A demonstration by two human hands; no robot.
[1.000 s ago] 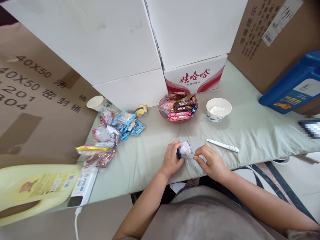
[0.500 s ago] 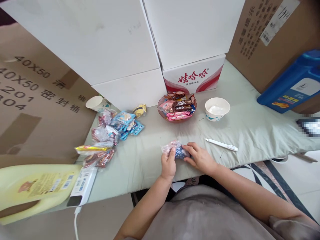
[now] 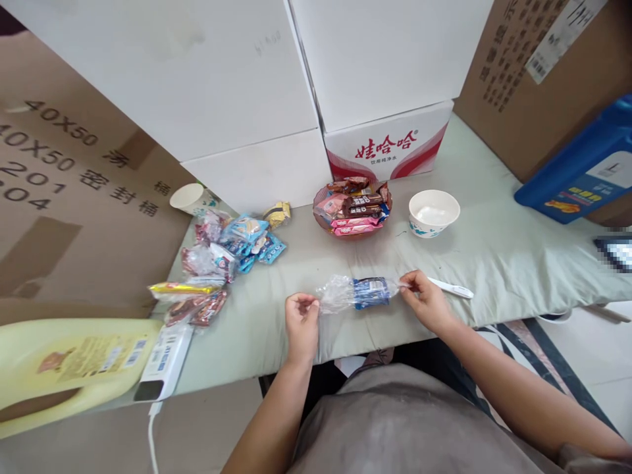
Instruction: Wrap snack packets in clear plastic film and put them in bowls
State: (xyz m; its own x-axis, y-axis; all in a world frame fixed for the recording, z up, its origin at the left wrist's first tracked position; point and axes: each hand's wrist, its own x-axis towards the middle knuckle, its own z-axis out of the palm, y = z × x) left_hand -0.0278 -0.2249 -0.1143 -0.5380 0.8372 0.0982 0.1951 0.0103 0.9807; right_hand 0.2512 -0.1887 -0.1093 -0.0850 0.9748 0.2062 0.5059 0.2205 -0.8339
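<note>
Two hands share one small load here: a clear plastic wrapper (image 3: 355,293) with a blue-labelled snack inside, stretched lengthwise just above the pale green cloth (image 3: 494,257) near its front edge. Your left hand (image 3: 302,324) pinches the crinkled, empty left end between thumb and fingertips, the other fingers curled in. Your right hand (image 3: 428,301) pinches the narrow twisted right end the same way, knuckles up, with the white pen (image 3: 450,288) lying just behind it.

To do this well, judge the pull by the film: keep both pinches right at the ends, well off the blue part, so you do not crush what is inside. Hold the wrapper level and taut, and draw evenly along its length rather than jerking, since thin plastic like this probably tears unevenly. Keep it low over the cloth, so anything that slips out lands close.

Your forearms come in from the lower edge and spread apart, wrists roughly straight, left palm turned inward, right wrist slightly bent toward the pen. The dish of snacks (image 3: 352,207), the white bowl (image 3: 433,212) and the loose packets (image 3: 222,253) sit well apart from your hands.
</note>
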